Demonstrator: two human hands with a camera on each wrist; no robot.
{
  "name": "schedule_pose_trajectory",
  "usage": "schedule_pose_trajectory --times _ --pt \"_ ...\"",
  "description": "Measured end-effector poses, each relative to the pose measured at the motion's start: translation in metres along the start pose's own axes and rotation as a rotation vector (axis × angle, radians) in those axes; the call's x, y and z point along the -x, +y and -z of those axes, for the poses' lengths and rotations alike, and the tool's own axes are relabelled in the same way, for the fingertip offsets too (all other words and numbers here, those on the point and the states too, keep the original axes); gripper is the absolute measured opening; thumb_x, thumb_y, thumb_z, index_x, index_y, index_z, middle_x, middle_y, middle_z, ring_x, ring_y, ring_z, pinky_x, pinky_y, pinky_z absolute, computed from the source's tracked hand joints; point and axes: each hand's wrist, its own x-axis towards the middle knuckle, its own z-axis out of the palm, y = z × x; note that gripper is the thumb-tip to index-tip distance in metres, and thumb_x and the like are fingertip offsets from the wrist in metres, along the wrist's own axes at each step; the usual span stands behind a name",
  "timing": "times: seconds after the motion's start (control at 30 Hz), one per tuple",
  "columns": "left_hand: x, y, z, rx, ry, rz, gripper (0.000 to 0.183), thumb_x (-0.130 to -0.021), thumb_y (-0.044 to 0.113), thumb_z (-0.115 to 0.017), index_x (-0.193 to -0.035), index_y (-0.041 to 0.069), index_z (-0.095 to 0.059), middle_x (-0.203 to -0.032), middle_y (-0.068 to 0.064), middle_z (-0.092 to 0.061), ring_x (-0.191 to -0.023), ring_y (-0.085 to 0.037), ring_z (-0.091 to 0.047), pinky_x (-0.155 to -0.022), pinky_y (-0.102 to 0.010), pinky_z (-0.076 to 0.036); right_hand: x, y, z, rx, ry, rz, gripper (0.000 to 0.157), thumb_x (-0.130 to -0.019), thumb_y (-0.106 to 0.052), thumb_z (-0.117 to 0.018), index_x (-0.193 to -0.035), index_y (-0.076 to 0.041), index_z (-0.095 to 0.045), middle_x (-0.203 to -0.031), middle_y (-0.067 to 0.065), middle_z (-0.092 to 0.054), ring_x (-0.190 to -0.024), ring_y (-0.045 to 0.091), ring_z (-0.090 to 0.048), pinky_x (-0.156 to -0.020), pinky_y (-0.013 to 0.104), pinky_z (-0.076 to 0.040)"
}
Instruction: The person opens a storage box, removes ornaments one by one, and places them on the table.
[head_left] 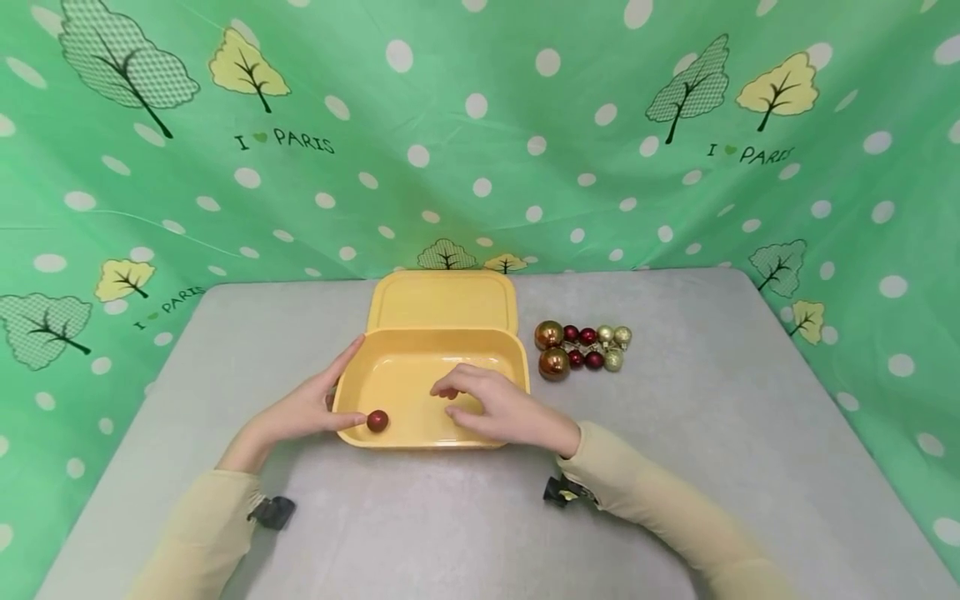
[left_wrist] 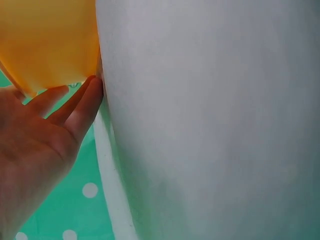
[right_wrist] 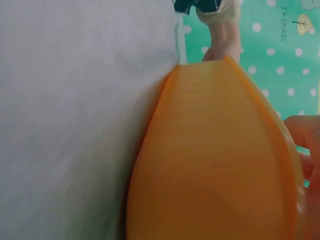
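A yellow plastic container (head_left: 420, 444) stands on the table, its inside facing up. In its near left corner lies a shiny dark red ball (head_left: 377, 421). My left hand (head_left: 307, 406) holds the container's left end, thumb over the rim beside the red ball, fingers along the outer wall. In the left wrist view the fingers (left_wrist: 82, 110) lie against that wall. Over the right part of the container hovers my right hand (head_left: 498, 406), fingers bent and thumb apart, with nothing visible between them. The right wrist view shows mostly the container's outer wall (right_wrist: 215, 150).
A yellow lid (head_left: 444, 300) lies directly behind the container. Right of the container, several ornament balls sit in two rows: large gold ones (head_left: 554, 364), small dark red ones (head_left: 594, 360) and small pale gold ones (head_left: 612, 360). A green dotted cloth (head_left: 480, 200) hangs behind the grey table (head_left: 420, 533).
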Motion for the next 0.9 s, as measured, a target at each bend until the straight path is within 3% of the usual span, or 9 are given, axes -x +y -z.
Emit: schedule_pose_trajectory --times 0.2,0.6,0.9 --pt "0.001 0.000 -0.001 0.005 0.001 0.008 0.108 -0.082 0.017 -0.078 -0.157 0.023 0.000 -0.159 -0.019 -0.008 -0.131 -0.039 -0.036 -0.093 -0.025 -0.043 -0.018 -0.007 -0.013 -0.057 -0.049 -0.022 0.026 -0.091 -0.008 -0.062 -0.116 -0.004 -0.064 -0.109 0.007 -0.064 -0.098 0.015 -0.058 -0.088 0.022 -0.045" --pt "0.000 0.001 -0.001 -0.019 -0.002 -0.003 0.108 -0.083 0.017 -0.078 -0.157 0.022 0.000 -0.159 -0.018 -0.008 -0.132 -0.039 -0.034 -0.096 -0.028 -0.040 -0.051 -0.016 -0.024 -0.045 -0.211 -0.050 0.027 -0.093 -0.011 -0.060 -0.119 -0.006 -0.065 -0.115 0.001 -0.064 -0.103 0.007 -0.057 -0.088 0.016 -0.044" --pt "-0.001 0.000 0.000 -0.033 0.001 -0.031 0.109 -0.082 0.015 -0.079 -0.157 0.019 0.000 -0.159 -0.018 -0.004 -0.133 -0.041 -0.031 -0.096 -0.019 -0.037 -0.068 -0.018 -0.041 0.017 -0.264 -0.059 0.027 -0.091 -0.009 -0.063 -0.117 -0.008 -0.066 -0.112 0.001 -0.064 -0.100 0.008 -0.056 -0.086 0.012 -0.040"
